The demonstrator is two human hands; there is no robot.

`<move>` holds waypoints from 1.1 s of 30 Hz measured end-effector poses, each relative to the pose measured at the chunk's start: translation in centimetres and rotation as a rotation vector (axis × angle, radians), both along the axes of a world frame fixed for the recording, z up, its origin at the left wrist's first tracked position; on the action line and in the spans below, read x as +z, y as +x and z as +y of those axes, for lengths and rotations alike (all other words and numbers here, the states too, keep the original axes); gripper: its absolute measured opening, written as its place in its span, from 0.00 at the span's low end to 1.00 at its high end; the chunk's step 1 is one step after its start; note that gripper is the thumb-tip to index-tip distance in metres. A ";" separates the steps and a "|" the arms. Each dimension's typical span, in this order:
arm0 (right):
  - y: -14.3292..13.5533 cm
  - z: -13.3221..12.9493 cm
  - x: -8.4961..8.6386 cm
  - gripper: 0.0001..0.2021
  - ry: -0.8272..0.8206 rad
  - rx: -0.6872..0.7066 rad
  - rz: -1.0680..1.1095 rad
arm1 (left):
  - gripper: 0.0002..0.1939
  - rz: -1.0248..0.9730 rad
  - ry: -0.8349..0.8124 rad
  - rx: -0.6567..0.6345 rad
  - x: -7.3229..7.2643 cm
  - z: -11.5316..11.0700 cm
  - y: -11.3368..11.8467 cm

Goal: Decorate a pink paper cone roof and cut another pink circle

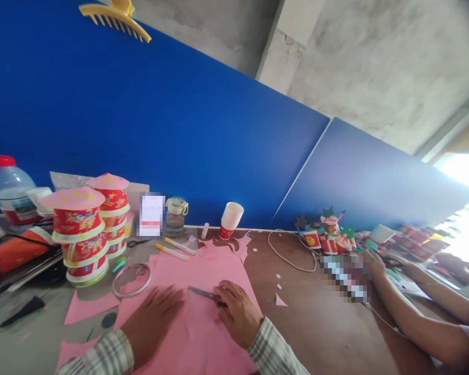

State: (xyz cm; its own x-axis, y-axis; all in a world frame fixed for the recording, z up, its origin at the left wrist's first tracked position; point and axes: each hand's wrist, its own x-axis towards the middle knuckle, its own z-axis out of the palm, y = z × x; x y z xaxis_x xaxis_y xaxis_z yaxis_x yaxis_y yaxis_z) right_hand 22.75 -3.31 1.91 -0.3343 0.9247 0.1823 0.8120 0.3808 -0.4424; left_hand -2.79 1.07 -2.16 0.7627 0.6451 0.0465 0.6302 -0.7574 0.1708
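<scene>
A large pink sheet of paper (209, 271) lies on the table in front of me. My left hand (154, 320) rests flat on its left part, fingers stretched out. On the right, my right hand (236, 312) is closed round the handles of a pair of scissors (201, 292), whose blades point left over the sheet. A clear ring (148, 281) sits just beyond my left hand. Two markers (174, 252) lie across the sheet's far edge. Pink offcuts (89, 307) are to the left, and a small pink scrap (280, 300) is to the right.
Stacked red paper-cup towers with pink cone tops (82, 229) stand at left, near a plastic bottle (13, 198). A glass jar (175, 216) and white cups (232, 216) line the blue partition (180, 120). At right, another person's arms (406, 312) reach over the table beside a cable (289, 265).
</scene>
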 end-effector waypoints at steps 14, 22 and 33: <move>1.6 4.8 -0.2 0.26 -0.135 -0.279 -0.176 | 0.28 -0.012 -0.038 0.011 0.6 -0.4 0.1; -0.3 1.6 0.0 0.23 -0.091 0.072 -0.019 | 0.19 -0.177 0.125 0.029 0.9 -0.3 -0.1; -1.1 0.1 -2.7 0.26 0.046 0.042 -0.091 | 0.27 -0.133 0.157 0.577 1.7 3.2 -5.9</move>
